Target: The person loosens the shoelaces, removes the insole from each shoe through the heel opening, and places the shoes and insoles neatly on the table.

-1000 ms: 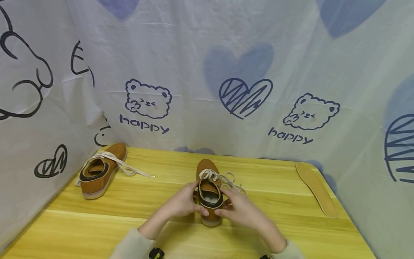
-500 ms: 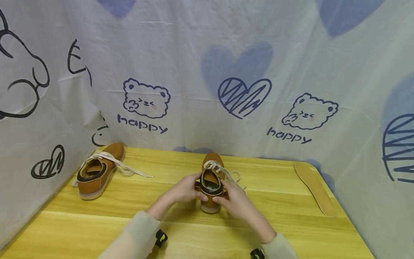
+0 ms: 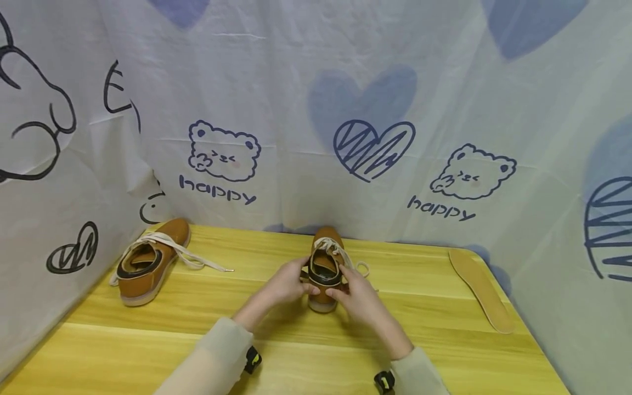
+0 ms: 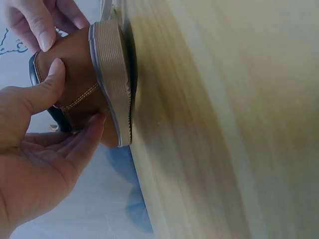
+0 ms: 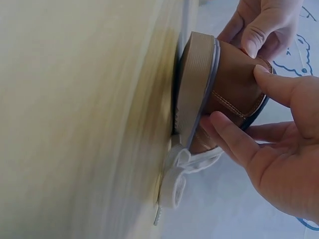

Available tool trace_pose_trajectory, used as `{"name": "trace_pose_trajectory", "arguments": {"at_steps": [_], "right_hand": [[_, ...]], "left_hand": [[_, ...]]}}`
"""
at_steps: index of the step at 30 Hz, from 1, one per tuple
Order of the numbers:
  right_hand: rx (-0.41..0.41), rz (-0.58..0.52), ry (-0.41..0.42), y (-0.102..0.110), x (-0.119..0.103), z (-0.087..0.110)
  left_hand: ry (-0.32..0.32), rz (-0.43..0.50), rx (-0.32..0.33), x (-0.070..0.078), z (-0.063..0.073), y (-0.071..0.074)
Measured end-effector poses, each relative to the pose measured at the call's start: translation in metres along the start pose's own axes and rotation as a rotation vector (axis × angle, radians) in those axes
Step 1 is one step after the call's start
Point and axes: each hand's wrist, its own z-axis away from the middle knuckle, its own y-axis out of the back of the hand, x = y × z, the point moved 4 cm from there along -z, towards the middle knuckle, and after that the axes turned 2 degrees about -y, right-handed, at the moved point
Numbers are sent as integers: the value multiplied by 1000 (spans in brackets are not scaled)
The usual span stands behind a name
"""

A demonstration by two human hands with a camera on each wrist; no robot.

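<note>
A brown shoe [image 3: 323, 300] with a dark collar and white laces points away from me at the middle of the table, toe near the back edge. My left hand [image 3: 288, 282] grips its left side, thumb at the heel. On the opposite side my right hand [image 3: 362, 296] holds it the same way, thumb also on the heel. Both wrist views show the shoe's heel [image 4: 75, 59] and ridged pale sole [image 5: 194, 74] close over the wood. White laces [image 5: 174, 179] trail down on the right side of the shoe.
A matching brown shoe [image 3: 143, 285] with loose white laces stands at the table's left side. A tan insole [image 3: 481, 291] lies near the right edge. White printed cloth [image 3: 296, 109] hangs behind the wooden table [image 3: 306, 356] and along both sides.
Both hands have moved the shoe away from me, toward the back edge, and slightly to the right. The other shoe and the insole have stayed in place.
</note>
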Motion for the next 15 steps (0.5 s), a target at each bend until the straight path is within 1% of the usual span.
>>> {"name": "trace_pose_trajectory", "arguments": {"at_steps": [5,10,12,15], "right_hand": [[10,4,-18,-2,4,0],[23,30,-15,-2,3,0],[20,30,-8,-3,2,1],[20,41,3,-3,2,1]], "left_hand": [[-40,-70,46,-2,4,1],[-6,-156,90,-3,16,8],[4,-194,126,-3,22,15],[-11,-296,218,-3,33,30]]}}
